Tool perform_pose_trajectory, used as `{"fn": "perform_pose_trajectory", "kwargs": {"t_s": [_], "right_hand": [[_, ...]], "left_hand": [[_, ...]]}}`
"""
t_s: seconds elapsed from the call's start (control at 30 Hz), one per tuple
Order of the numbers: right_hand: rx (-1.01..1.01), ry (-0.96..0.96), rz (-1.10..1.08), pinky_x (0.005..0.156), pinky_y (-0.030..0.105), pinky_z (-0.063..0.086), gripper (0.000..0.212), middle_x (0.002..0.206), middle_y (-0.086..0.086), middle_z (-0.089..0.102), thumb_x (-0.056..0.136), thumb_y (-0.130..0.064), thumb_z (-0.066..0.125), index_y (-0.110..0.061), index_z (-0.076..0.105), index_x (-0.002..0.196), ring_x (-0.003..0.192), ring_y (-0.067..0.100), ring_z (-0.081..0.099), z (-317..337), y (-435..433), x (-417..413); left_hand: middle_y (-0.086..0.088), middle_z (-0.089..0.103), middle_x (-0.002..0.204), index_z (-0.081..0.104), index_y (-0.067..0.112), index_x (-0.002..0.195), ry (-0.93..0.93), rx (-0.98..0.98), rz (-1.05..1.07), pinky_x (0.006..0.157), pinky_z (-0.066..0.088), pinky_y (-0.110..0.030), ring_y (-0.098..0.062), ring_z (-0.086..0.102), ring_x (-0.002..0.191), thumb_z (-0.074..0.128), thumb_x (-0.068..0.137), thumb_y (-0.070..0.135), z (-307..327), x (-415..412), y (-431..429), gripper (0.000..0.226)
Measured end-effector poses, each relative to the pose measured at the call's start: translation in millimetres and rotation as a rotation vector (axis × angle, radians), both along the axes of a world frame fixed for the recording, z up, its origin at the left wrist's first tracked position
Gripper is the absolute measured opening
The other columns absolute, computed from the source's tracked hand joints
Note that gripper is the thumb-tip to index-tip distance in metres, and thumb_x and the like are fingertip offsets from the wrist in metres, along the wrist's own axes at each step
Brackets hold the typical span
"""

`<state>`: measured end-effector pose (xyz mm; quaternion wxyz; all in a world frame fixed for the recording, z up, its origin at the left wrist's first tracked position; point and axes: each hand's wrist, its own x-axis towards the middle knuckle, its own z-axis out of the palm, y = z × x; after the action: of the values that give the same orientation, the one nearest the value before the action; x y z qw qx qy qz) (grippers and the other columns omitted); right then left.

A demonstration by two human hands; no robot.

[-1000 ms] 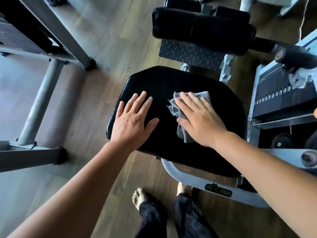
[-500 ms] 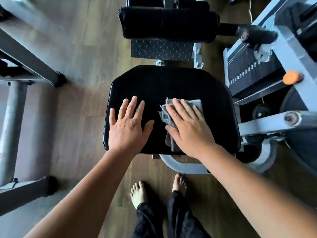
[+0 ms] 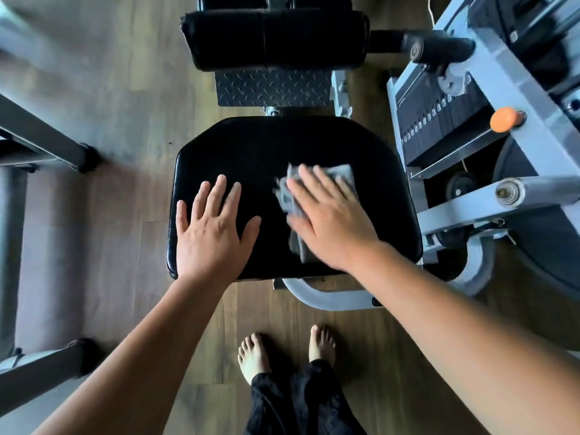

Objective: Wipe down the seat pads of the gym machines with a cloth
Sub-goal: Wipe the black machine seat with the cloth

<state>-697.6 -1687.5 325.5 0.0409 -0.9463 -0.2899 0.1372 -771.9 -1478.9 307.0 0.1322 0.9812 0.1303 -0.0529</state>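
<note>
A black padded seat (image 3: 266, 146) of a gym machine fills the middle of the view. My left hand (image 3: 213, 233) lies flat on its near left part, fingers spread and straight. My right hand (image 3: 329, 221) presses a grey cloth (image 3: 343, 174) flat onto the right half of the seat with straight fingers. The hand and cloth are motion-blurred. Most of the cloth is hidden under the palm; its edges show at the fingertips and by the thumb.
Beyond the seat are a black roller pad (image 3: 273, 39) and a checker-plate footrest (image 3: 273, 87). A weight stack (image 3: 439, 130) with an orange knob (image 3: 505, 119) stands to the right. Grey machine frames (image 3: 40, 133) stand left. My bare feet (image 3: 254, 356) are on the wooden floor below the seat.
My right hand has slid the cloth slightly to the right across the seat and is blurred with motion. My left hand stays flat in the same spot. The view has shifted to look squarely at the seat.
</note>
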Motion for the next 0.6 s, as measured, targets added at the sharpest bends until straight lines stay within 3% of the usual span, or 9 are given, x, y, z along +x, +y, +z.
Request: {"fn": "perform_pose_trajectory", "kwargs": {"t_s": [0.13, 0.33, 0.4, 0.53, 0.6], "right_hand": [[-0.039, 0.008, 0.144, 0.128, 0.043, 0.004, 0.066, 0.171, -0.003, 0.007, 0.104, -0.057, 0.021, -0.029, 0.015, 0.163, 0.158, 0.02, 0.004, 1, -62, 6], [-0.084, 0.002, -0.25, 0.128, 0.046, 0.003, 0.065, 0.172, -0.003, 0.005, 0.104, -0.058, 0.019, -0.033, 0.009, 0.163, 0.158, 0.02, 0.002, -16, -42, 115], [-0.067, 0.006, -0.215, 0.128, 0.046, 0.003, 0.066, 0.172, -0.002, 0.003, 0.104, -0.059, 0.017, -0.031, 0.009, 0.163, 0.158, 0.02, 0.001, -14, -39, 87], [-0.057, 0.01, 0.056, 0.129, 0.046, 0.005, 0.066, 0.172, -0.001, 0.003, 0.105, -0.057, 0.02, -0.027, 0.012, 0.163, 0.158, 0.018, 0.0, 3, -78, -14], [-0.068, 0.039, 0.09, 0.129, 0.045, 0.007, 0.065, 0.172, -0.003, 0.006, 0.105, -0.055, 0.021, -0.028, 0.014, 0.163, 0.158, 0.017, 0.002, 5, -99, -24]], "left_hand": [[0.005, 0.018, 0.171, 0.029, 0.029, 0.16, 0.013, 0.013, -0.001, 0.128, 0.008, -0.052, -0.021, 0.008, 0.159, 0.037, 0.099, 0.063, 1, 0, 0, 0.07], [0.004, 0.02, 0.17, 0.03, 0.028, 0.16, 0.002, 0.023, 0.006, 0.127, 0.009, -0.053, -0.022, 0.01, 0.158, 0.038, 0.1, 0.062, -1, 1, -2, 0.069], [0.003, 0.022, 0.17, 0.032, 0.027, 0.159, -0.002, 0.018, 0.006, 0.127, 0.01, -0.054, -0.023, 0.012, 0.158, 0.039, 0.1, 0.062, 0, 1, -2, 0.069], [0.002, 0.022, 0.17, 0.031, 0.027, 0.159, 0.003, 0.025, -0.001, 0.127, 0.011, -0.055, -0.023, 0.012, 0.158, 0.037, 0.1, 0.062, -1, 1, -1, 0.069], [0.002, 0.022, 0.17, 0.031, 0.027, 0.159, 0.002, 0.025, -0.005, 0.127, 0.011, -0.055, -0.024, 0.012, 0.158, 0.032, 0.1, 0.064, -1, 0, -2, 0.069]]}}
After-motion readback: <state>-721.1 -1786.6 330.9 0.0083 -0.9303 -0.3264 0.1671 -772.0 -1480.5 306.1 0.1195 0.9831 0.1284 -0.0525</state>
